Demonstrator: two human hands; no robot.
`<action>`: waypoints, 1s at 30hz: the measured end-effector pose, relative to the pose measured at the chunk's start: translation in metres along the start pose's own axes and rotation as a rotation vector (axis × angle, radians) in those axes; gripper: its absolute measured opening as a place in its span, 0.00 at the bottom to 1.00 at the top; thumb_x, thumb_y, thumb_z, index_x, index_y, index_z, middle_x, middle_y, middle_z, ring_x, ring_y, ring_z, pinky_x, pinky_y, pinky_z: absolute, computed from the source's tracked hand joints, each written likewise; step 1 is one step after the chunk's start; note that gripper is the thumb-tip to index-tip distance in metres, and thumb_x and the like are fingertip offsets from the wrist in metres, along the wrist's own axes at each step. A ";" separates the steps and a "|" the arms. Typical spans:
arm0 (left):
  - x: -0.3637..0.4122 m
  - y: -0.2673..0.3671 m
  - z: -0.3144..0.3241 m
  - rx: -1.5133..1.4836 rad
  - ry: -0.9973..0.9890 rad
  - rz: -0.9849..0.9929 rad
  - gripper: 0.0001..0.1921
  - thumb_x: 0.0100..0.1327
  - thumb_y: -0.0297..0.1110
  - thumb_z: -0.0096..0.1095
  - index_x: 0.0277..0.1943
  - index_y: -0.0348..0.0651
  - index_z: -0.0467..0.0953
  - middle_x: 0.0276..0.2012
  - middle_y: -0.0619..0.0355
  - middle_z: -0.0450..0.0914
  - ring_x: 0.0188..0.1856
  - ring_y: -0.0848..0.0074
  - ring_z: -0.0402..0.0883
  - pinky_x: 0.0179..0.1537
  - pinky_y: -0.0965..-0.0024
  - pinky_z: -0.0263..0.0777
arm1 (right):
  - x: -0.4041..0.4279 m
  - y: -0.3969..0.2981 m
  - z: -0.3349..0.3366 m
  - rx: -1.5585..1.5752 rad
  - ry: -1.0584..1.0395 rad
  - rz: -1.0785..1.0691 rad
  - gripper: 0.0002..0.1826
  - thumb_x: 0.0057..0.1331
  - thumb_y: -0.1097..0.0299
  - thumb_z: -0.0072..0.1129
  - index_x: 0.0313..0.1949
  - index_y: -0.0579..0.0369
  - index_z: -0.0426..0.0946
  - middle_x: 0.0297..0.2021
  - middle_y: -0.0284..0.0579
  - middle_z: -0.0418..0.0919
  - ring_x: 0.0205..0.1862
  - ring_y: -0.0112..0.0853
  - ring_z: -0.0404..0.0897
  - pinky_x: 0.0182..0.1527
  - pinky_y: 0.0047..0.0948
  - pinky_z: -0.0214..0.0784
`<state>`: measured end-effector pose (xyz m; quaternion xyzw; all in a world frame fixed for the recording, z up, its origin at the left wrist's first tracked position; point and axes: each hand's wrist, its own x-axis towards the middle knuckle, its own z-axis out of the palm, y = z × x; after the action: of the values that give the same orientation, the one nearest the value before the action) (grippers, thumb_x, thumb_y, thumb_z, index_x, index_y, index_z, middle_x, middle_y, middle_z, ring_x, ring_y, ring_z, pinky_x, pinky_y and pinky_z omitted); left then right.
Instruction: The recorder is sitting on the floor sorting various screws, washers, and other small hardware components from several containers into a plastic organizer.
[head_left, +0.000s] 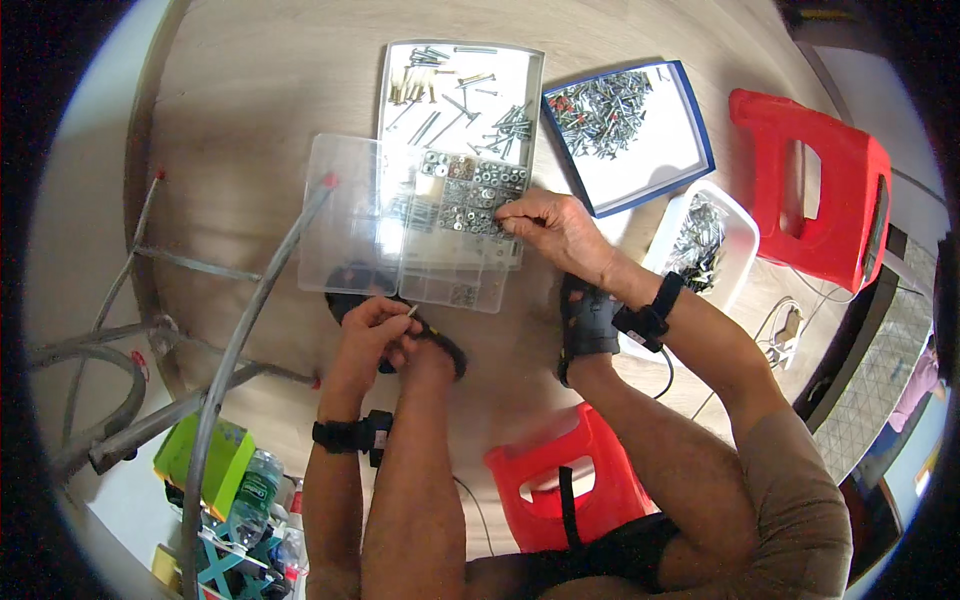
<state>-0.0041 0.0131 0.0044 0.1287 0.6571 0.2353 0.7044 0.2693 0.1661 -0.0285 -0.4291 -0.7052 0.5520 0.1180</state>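
Note:
My left hand (379, 328) pinches a small pale piece (412, 309), possibly a screw, between thumb and fingertips above my foot. A clear plastic compartment box (487, 296) lies in front of me, its transparent lid (337, 217) folded out to the left. Nuts (480, 220) and washers (435, 161) fill several of its compartments. At the box's right edge, my right hand (555, 232) has thumb and index finger together over the nuts; whether they hold anything is hidden. Behind the compartments, a shallow white tray (450, 94) carries loose bolts (514, 127).
A blue-edged tray (652, 176) of screws (607, 109) and a white plastic bin (742, 247) of fasteners (697, 240) stand at right. One red plastic stool (840, 172) is beyond; another (517, 480) is under me. A metal tube frame (240, 330) rises at left, near a plastic bottle (255, 491).

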 end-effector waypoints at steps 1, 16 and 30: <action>0.000 -0.001 -0.001 0.003 -0.003 0.003 0.06 0.62 0.28 0.59 0.40 0.37 0.75 0.30 0.55 0.82 0.24 0.78 0.79 0.22 0.77 0.73 | -0.002 -0.002 -0.001 0.039 0.021 -0.006 0.10 0.64 0.71 0.59 0.44 0.60 0.79 0.36 0.43 0.81 0.38 0.28 0.78 0.41 0.28 0.72; -0.028 0.060 0.045 0.318 -0.176 0.090 0.03 0.59 0.21 0.60 0.37 0.33 0.77 0.27 0.59 0.81 0.29 0.82 0.79 0.31 0.79 0.73 | -0.042 -0.047 0.042 0.044 -0.365 -0.251 0.14 0.63 0.56 0.55 0.36 0.55 0.77 0.31 0.52 0.79 0.35 0.49 0.79 0.37 0.46 0.71; -0.023 0.059 0.054 0.285 -0.198 0.171 0.02 0.61 0.23 0.57 0.36 0.35 0.75 0.25 0.60 0.78 0.28 0.82 0.78 0.30 0.79 0.72 | -0.026 -0.023 0.017 0.265 -0.113 -0.097 0.07 0.62 0.68 0.57 0.34 0.58 0.77 0.29 0.50 0.79 0.33 0.38 0.79 0.38 0.34 0.71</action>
<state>0.0388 0.0591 0.0586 0.3051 0.5979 0.1852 0.7177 0.2629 0.1348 -0.0063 -0.3434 -0.6516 0.6571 0.1603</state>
